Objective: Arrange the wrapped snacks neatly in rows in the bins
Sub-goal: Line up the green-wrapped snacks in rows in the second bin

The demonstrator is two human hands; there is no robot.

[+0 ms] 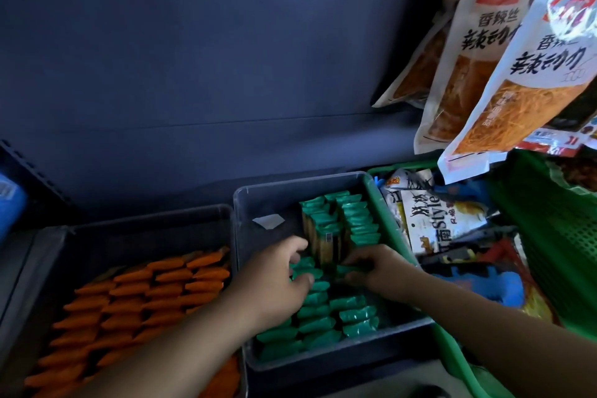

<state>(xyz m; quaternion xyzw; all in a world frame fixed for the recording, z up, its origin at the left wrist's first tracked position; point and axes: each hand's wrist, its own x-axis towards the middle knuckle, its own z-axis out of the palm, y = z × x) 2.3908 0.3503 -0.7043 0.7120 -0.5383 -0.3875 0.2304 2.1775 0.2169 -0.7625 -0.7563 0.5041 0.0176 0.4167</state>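
Note:
A clear grey bin [245,203] in the middle holds several green wrapped snacks [353,313], standing in rows at the back and front. My left hand [277,278] rests over the left row, its fingers curled on green snacks there. My right hand [374,266] pinches a green snack at the middle of the same bin. To the left, a second bin [129,223] holds orange wrapped snacks [135,297] lined up in rows. A white scrap [268,221] lies on the bare back-left floor of the green-snack bin.
A green basket [384,229] on the right holds mixed snack bags [433,219]. Large white and orange snack bags [504,67] hang at the upper right, above the basket. A dark blue panel [210,58] rises behind the bins. A blue object [9,200] sits at far left.

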